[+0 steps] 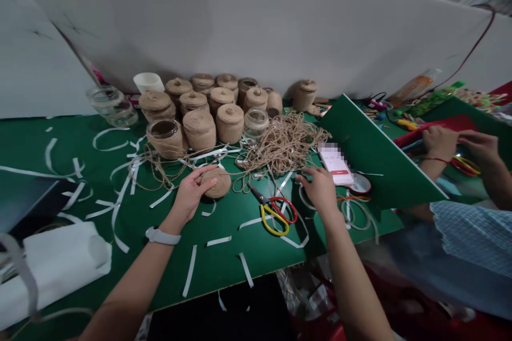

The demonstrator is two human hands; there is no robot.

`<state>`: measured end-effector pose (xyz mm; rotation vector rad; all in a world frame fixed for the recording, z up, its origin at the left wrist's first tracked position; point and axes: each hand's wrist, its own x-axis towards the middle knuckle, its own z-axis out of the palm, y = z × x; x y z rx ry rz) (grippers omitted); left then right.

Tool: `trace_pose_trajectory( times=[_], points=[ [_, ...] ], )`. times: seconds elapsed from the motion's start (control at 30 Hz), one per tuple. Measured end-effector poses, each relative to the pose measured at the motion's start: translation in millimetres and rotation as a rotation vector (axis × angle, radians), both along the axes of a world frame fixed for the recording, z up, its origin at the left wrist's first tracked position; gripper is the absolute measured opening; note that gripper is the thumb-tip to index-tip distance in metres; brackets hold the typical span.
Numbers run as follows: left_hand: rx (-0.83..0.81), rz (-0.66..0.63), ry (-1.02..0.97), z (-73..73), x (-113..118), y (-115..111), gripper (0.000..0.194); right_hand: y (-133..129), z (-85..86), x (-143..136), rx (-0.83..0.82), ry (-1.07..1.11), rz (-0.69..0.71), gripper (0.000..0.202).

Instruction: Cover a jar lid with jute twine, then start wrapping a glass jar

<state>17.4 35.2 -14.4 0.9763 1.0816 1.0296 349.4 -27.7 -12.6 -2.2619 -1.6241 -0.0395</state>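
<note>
The left hand (pixel 192 193) holds a round twine disc (pixel 217 185) above the front part of the green counter (pixel 160 277). Its fingers are clamped on the disc at the left edge, with the thumb across the face. A light band (pixel 163 236) is fitted on the left wrist.

The right hand (pixel 321 192) is positioned beside the phone (pixel 338 165), to the right of the disc, with its fingers bent. The view does not show clearly whether these fingers grip the thin twine strand near them; their closure cannot be told.

The scissors (pixel 276 213), with one red and one yellow handle, lie between the two hands, nearer the counter's front edge. The twine pile (pixel 286 141) is located behind them. Twine-wrapped jars (pixel 200 130), most with knobbed lids, stand in a group to the left of the pile. A clear glass jar (pixel 255 125) stands between this group and the pile. White strips (pixel 219 241) are scattered over the counter.

A green panel (pixel 380 160) stands at the right. Beyond it, another person's hands (pixel 440 144) are at work near a red item (pixel 452 123).
</note>
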Motion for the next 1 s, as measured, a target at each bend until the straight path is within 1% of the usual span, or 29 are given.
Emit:
trace_pose_trajectory(
  times=[0.07, 0.13, 0.23, 0.3, 0.4, 0.47, 0.57, 0.7, 0.77, 0.83, 0.87, 0.93, 1.0],
  points=[
    [-0.005, 0.007, -0.016, 0.4, 0, -1, 0.061, 4, -6.1, -1, -0.033, 0.022, 0.047, 0.027],
    [-0.02, 0.001, -0.04, 1.9, 0, -1, 0.06, 3, -7.8, -5, 0.017, 0.062, 0.058, 0.032],
    [-0.041, -0.008, -0.068, 4.4, 1, -1, 0.055, -2, -7.1, -9, 0.13, 0.128, 0.026, 0.04],
    [-0.033, 0.008, -0.079, 5.5, 2, -1, 0.05, -7, -7.6, -13, 0.118, 0.14, 0.03, 0.042],
    [-0.026, 0.031, -0.091, 5.3, 2, -1, 0.047, -14, -11.1, -18, 0.028, 0.12, 0.06, 0.036],
    [-0.027, 0.022, -0.095, 4.2, 2, -2, 0.046, -18, -14.0, -22, 0.008, 0.118, 0.061, 0.03],
    [-0.015, 0.001, -0.107, 3.1, 1, -2, 0.045, -24, -16.4, -25, 0.022, 0.156, 0.054, 0.027],
    [-0.019, 0.006, -0.107, 4.1, 2, -1, 0.046, -31, -14.6, -28, 0.072, 0.261, 0.119, 0.028],
    [-0.021, 0.009, -0.096, 4.8, 2, -1, 0.046, -34, -10.4, -33, 0.11, 0.348, 0.122, 0.032],
    [-0.021, 0.002, -0.09, 4.7, 2, -1, 0.045, -37, -2.6, -43, 0.151, 0.487, 0.08, 0.035],
    [-0.02, -0.002, -0.089, 4.4, 2, -1, 0.045, -39, 2.7, -50, 0.174, 0.586, 0.055, 0.035],
    [-0.022, -0.006, -0.093, 3.4, 2, 0, 0.044, -40, 16.1, -67, 0.218, 0.855, 0.029, 0.034],
    [-0.014, -0.006, -0.092, 2.5, 1, 0, 0.043, -41, 31.0, -86, 0.233, 1.146, 0.059, 0.034]
  ],
)
